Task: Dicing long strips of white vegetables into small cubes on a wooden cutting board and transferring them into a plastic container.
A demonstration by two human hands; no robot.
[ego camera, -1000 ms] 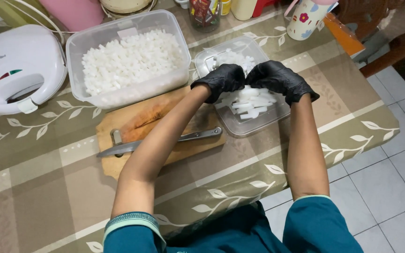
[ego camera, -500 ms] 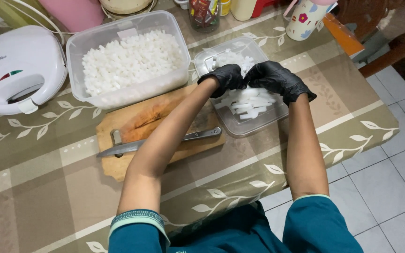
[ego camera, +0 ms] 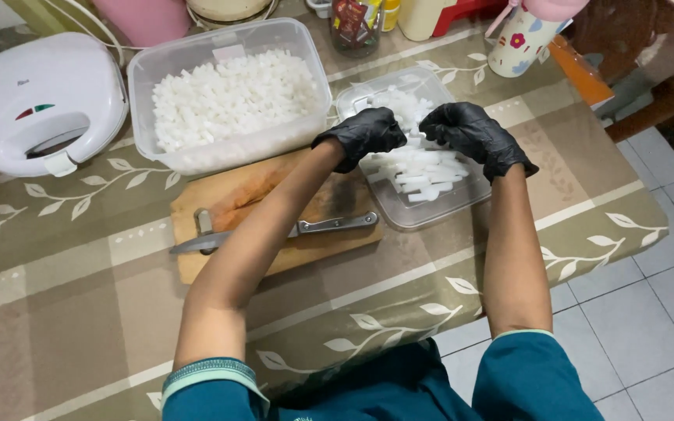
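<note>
Both my hands wear black gloves. My left hand [ego camera: 364, 134] and my right hand [ego camera: 470, 134] hover over a shallow clear tray [ego camera: 431, 214] of white strips [ego camera: 419, 173], fingers curled and nearly meeting over the strips. A few strips show between the fingertips; which hand grips them I cannot tell. A wooden cutting board [ego camera: 235, 199] lies left of the tray, under my left forearm, with a knife [ego camera: 310, 228] lying across it.
A large clear tub [ego camera: 228, 101] of small white cubes stands behind the board. A white sandwich maker [ego camera: 37, 101] sits at the far left. Jars, a pink container and a flowered cup [ego camera: 520, 39] line the back. The table edge and tiled floor lie to the right.
Both hands have lifted slightly off the tray and drawn closer together over the strips. The knife and board have not moved.
</note>
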